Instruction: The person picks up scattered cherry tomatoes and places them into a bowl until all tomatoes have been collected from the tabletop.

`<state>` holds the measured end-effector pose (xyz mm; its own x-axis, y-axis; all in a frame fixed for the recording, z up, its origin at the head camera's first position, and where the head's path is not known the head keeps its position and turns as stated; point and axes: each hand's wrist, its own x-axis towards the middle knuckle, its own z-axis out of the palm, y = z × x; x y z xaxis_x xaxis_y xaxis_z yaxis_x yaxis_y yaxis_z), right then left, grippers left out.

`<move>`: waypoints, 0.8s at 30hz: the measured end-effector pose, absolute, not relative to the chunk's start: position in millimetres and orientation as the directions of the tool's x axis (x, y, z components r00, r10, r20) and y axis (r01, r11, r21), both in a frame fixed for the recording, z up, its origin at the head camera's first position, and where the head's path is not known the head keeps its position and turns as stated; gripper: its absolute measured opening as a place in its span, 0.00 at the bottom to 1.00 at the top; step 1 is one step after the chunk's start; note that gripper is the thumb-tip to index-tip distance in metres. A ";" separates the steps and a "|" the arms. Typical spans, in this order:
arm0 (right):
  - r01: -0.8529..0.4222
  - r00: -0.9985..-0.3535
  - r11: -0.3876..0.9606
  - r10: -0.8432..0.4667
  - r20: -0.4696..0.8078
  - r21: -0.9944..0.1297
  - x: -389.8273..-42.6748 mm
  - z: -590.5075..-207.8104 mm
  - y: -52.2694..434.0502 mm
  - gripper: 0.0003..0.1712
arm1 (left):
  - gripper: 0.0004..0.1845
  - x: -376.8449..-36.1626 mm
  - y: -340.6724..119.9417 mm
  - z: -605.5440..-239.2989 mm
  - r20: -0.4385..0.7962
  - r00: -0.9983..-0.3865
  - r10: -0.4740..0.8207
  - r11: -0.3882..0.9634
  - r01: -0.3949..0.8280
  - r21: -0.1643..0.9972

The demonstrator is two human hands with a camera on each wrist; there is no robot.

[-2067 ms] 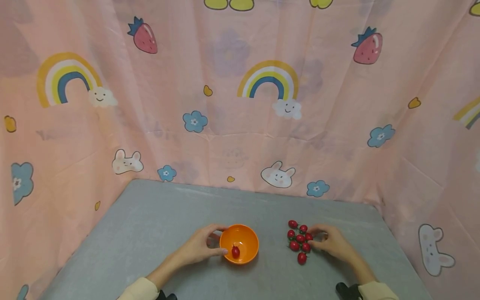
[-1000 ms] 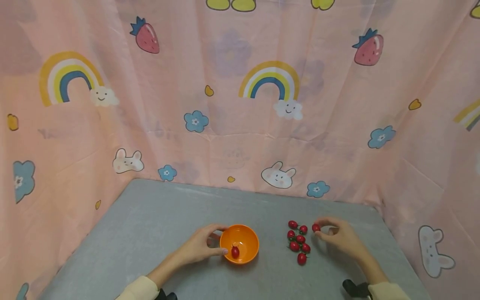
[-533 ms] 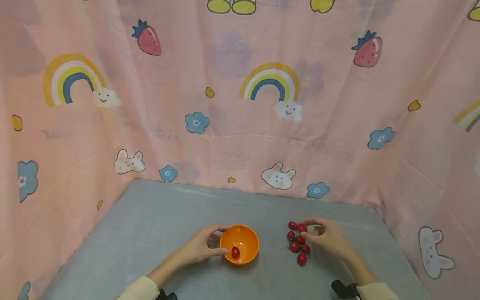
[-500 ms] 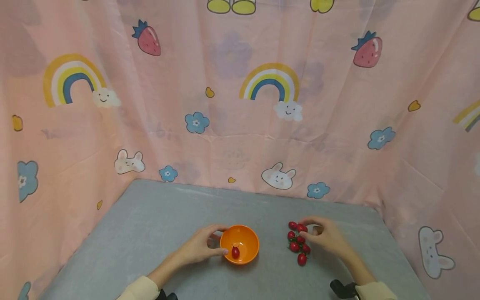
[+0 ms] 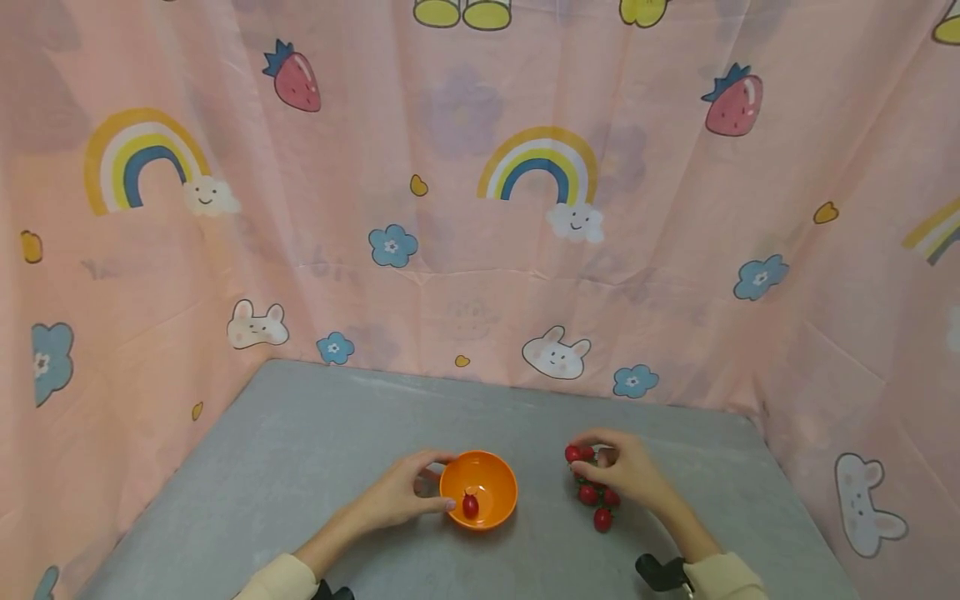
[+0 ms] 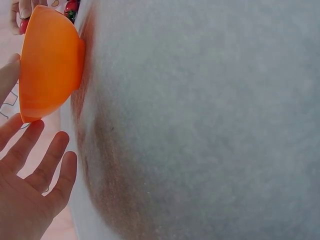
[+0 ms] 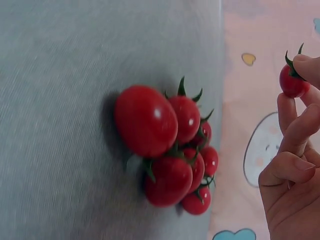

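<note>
An orange bowl point(image 5: 497, 487) stands on the grey table, one red cherry tomato point(image 5: 470, 505) inside it. My left hand point(image 5: 397, 493) holds the bowl's left side between thumb and fingers; in the left wrist view the other fingers are spread below the bowl point(image 6: 52, 62). Between right thumb and fingertips I pinch a cherry tomato point(image 7: 291, 82) with green sepals, raised above the table. My right hand point(image 5: 626, 471) is over a group of several cherry tomatoes point(image 5: 588, 495), partly covering them in the head view. The right wrist view shows this group point(image 7: 167, 180) close up.
The grey table point(image 5: 360, 417) reaches back to a pink curtain point(image 5: 450, 292) printed with rainbows, rabbits and flowers. The curtain also hangs along both sides. A black strap piece point(image 5: 662, 573) sits at my right wrist.
My right hand took a tomato from the group's right edge, lifted it away, then carried it left over the group toward the bowl. The left hand and bowl have stayed put.
</note>
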<state>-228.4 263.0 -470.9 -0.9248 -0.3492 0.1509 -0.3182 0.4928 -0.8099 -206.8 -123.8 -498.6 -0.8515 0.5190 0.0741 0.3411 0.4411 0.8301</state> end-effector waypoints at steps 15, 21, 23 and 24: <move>-0.394 -0.876 0.454 -0.450 0.176 -0.799 -228.5 -470.0 233.3 0.14 | 0.30 -206.2 -125.2 -500.7 0.084 -0.848 0.523 0.442 0.355 0.824; -0.350 -0.875 0.436 -0.469 0.122 -0.829 -224.0 -466.4 223.0 0.14 | 0.31 -207.3 -125.1 -501.9 0.083 -0.848 0.523 0.444 0.354 0.823; -0.339 -0.873 0.437 -0.475 0.105 -0.833 -223.1 -465.9 220.1 0.14 | 0.31 -207.9 -125.4 -502.2 0.084 -0.848 0.523 0.439 0.352 0.827; -0.339 -0.870 0.435 -0.482 0.103 -0.834 -222.6 -465.6 218.6 0.14 | 0.30 -208.1 -125.5 -502.3 0.084 -0.847 0.524 0.437 0.353 0.827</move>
